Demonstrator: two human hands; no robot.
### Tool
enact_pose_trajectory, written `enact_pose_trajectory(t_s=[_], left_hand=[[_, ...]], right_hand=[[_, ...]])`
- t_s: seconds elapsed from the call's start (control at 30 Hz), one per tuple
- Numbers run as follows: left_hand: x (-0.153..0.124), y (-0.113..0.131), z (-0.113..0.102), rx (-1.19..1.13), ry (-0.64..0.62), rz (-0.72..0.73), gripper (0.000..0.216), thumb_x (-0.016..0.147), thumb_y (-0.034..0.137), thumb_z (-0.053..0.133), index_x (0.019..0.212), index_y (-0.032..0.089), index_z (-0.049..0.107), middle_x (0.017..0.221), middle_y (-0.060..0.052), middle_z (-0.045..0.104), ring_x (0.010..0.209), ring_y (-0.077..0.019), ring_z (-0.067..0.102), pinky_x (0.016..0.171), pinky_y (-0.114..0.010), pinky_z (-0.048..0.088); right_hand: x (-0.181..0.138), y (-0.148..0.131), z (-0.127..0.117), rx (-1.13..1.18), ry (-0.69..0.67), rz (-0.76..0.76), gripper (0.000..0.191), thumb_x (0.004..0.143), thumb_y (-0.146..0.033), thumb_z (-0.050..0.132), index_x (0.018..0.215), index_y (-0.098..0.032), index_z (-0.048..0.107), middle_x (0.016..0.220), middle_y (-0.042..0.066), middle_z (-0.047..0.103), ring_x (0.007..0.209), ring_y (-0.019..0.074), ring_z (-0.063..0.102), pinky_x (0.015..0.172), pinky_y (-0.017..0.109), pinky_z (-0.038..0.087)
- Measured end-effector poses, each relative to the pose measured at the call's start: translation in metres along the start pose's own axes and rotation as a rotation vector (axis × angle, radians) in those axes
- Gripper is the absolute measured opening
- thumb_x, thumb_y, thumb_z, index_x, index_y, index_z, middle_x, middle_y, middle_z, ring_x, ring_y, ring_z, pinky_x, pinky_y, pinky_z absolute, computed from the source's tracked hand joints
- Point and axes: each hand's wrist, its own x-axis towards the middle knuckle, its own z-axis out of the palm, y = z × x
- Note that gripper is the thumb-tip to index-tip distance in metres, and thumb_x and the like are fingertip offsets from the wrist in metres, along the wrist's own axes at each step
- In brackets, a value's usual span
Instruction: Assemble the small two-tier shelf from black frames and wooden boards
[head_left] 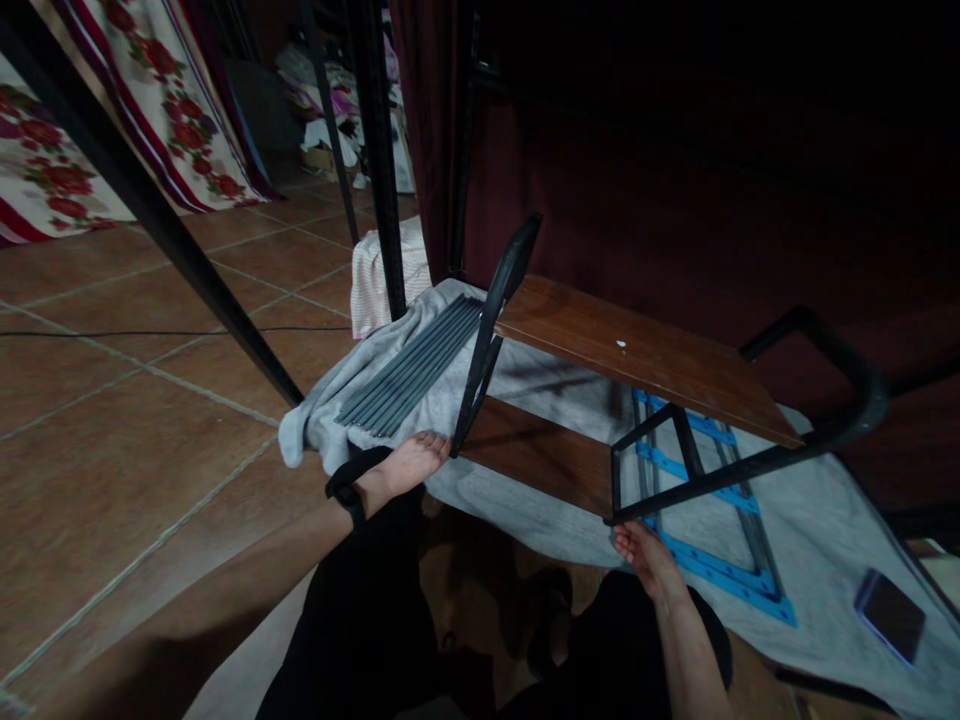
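Note:
A small shelf with two brown wooden boards and black metal side frames rests on a grey cloth in front of me. My left hand, with a black band at the wrist, is closed at the near bottom corner of the left side frame. At the near bottom corner of the right side frame, my right hand has its fingers curled in against the metal. Part of each grip is hidden by the hand itself. A small white spot marks the upper board.
Several grey rods lie side by side on the grey cloth, left of the shelf. Blue-and-dark frame pieces lie to the right, and a phone beyond them. Black metal poles rise at the left. A dark red curtain hangs behind.

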Motion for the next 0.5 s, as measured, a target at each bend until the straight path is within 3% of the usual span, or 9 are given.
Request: enact_pose_trajectory(t_s=[0.3,0.5], left_hand=[[0.0022,-0.003,0.0054,-0.008,0.012,0.011,0.039,0.085,-0.002,0.036,0.115,0.007,0.058,0.097,-0.018,0.066,0.092,-0.0276,0.063,0.083,-0.041,0.046],[0.0089,-0.008,0.0059,-0.128,0.026,-0.078,0.03,0.097,0.024,0.035,0.092,0.015,0.063,0.09,-0.01,0.065,0.084,-0.021,0.065,0.079,-0.034,0.048]], right_hand=[[0.0001,0.0016,0.0002,0.022,-0.007,-0.01,0.016,0.069,-0.021,0.072,0.079,-0.017,0.06,0.065,0.001,0.068,0.051,0.0095,0.061,0.052,0.019,0.053],[-0.0065,-0.003,0.0086,0.009,0.03,-0.039,0.014,0.071,-0.019,0.069,0.082,-0.017,0.06,0.064,0.001,0.068,0.048,0.0086,0.059,0.05,0.018,0.051]])
